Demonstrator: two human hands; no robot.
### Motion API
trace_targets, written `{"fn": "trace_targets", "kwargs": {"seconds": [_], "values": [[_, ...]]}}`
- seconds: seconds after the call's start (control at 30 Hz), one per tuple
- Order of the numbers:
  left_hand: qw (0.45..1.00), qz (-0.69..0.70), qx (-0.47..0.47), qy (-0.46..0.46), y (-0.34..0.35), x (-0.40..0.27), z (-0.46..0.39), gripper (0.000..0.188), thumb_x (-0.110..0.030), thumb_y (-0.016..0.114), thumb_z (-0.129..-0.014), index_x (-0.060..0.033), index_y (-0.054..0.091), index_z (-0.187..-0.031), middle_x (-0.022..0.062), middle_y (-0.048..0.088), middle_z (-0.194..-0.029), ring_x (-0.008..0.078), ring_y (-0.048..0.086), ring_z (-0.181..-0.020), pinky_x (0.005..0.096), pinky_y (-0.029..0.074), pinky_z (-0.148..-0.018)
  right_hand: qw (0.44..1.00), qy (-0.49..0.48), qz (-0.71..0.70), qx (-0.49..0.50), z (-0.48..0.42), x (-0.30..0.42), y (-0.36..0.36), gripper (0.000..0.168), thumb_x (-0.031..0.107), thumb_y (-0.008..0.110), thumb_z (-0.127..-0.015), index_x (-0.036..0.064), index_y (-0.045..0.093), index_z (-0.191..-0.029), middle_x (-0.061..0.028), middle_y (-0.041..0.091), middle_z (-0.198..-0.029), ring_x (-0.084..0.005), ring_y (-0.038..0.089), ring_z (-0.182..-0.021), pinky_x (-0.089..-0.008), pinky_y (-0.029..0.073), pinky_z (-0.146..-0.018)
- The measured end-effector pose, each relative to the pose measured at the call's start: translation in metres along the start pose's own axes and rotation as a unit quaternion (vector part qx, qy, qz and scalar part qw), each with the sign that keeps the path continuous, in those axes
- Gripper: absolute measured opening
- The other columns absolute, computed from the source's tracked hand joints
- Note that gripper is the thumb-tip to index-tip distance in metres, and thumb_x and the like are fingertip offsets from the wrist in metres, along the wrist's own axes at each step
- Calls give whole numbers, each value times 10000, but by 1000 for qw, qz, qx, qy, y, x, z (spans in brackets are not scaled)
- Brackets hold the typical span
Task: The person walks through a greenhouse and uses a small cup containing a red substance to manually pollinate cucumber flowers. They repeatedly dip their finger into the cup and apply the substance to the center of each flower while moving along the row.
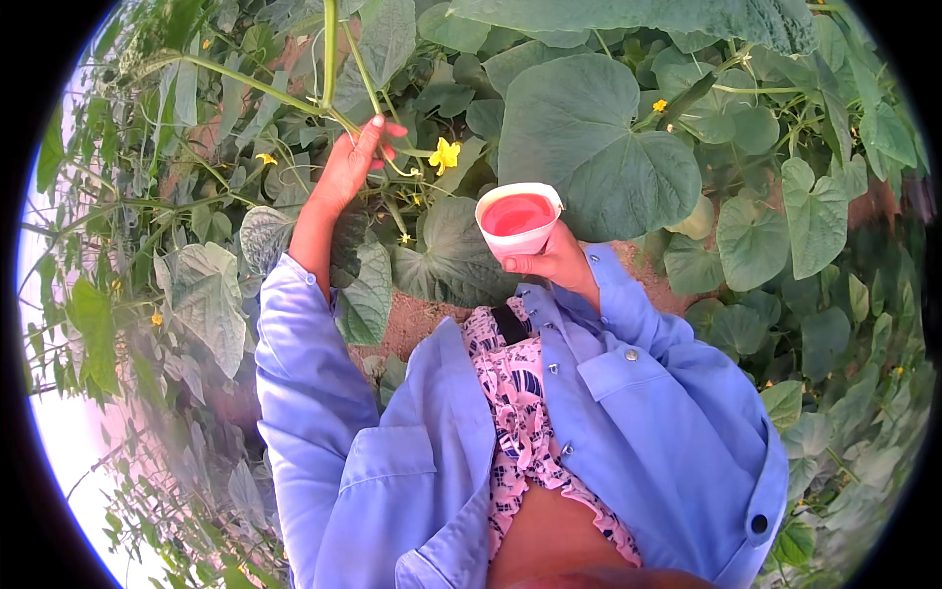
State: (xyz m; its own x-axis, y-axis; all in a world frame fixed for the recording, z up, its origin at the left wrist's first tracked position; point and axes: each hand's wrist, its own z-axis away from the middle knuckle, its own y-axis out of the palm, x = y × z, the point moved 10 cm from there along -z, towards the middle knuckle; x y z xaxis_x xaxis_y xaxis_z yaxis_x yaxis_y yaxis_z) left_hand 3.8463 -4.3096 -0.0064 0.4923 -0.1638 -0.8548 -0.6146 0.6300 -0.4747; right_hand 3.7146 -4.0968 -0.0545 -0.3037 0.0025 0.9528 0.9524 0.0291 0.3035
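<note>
My left hand (352,163) is raised at the upper left, its thumb and fingers closed around a green cucumber-type vine stem (340,118). An open yellow flower (444,156) stands just right of those fingertips. In my right hand (558,259) I hold a small white cup (515,243) in front of my chest, thumb on its near side. Red liquid (518,214) shows inside the cup. Behind it spreads a broad green leaf (589,140). Where exactly my left fingers end behind the stem is partly hidden.
Dense vines and leaves surround me on both sides. A thick upright stem (330,55) rises above my left hand. Another yellow flower (659,105) sits at the upper right. A pale rounded fruit (695,219) is partly covered by leaves. Brown soil (412,322) shows below the foliage.
</note>
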Motion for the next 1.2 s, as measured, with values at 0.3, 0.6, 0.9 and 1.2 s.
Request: {"fn": "trace_targets", "kwargs": {"seconds": [0.3, 0.6, 0.9, 1.2], "values": [[999, 2, -35, 26, -32, 6, 68, 587, -540, 362, -919, -35, 612, -1081, 8, 521, -811, 109, 506, -748, 248, 440, -719, 999, 39, 33, 6, -10, -83, 14, 601, 188, 784, -687, 6, 494, -1180, -60, 581, -1073, -149, 542, -981, -302, 436, -856], [991, -88, -54, 82, -8, -14, 83, 453, -398, 378, -960, -35, 597, -1120, 46, 521, -778, 132, 488, -707, 276, 425, -678, 992, 95, 84, -9, -29, -119, 16, 549, 242, 785, -683, 13, 526, -1110, -63, 594, -1000, -139, 553, -914, -284, 445, -808], [975, -183, -48, 113, 8, -24, 74, 360, -298, 407, -963, -36, 588, -1132, 104, 531, -791, 219, 506, -700, 323, 429, -687, 988, 58, 139, -33, -51, -108, 0, 522, 243, 782, -678, 11, 539, -1078, -83, 611, -969, -152, 563, -910, -290, 443, -806], [965, -203, -58, 157, 12, -39, 69, 339, -254, 420, -955, -42, 573, -1171, 113, 476, -779, 231, 502, -710, 339, 435, -689, 992, 22, 124, -19, -75, -86, 10, 557, 267, 786, -677, 26, 525, -1106, -89, 612, -976, -160, 570, -918, -297, 449, -799]]}}
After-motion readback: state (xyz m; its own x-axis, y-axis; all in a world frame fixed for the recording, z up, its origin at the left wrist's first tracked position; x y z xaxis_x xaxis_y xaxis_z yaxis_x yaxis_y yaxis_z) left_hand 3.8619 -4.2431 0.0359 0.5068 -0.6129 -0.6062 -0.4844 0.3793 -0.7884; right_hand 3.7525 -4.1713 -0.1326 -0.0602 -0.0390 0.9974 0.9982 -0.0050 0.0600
